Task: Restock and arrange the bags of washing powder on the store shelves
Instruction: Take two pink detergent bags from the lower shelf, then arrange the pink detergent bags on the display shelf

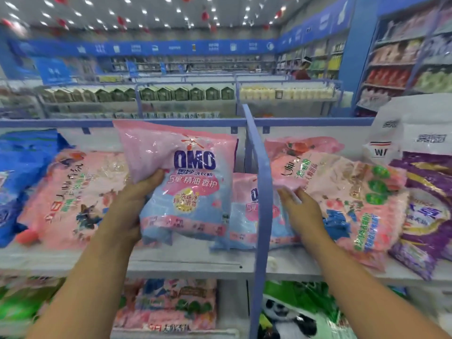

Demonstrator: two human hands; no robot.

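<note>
Shop shelf under left hand gripping OMO bag; right hand flat on pink bag

— What stands past the blue rail?

— A lower aisle: a row of dark green cartons on the left, pale yellow bottles on the right.

— And farther back?

— A blue sign band with white icons runs along the far wall, over blurred shelves. A person in red stands near the right corner. Small ceiling lights dot the ceiling, with red ornaments hanging among them.
</note>
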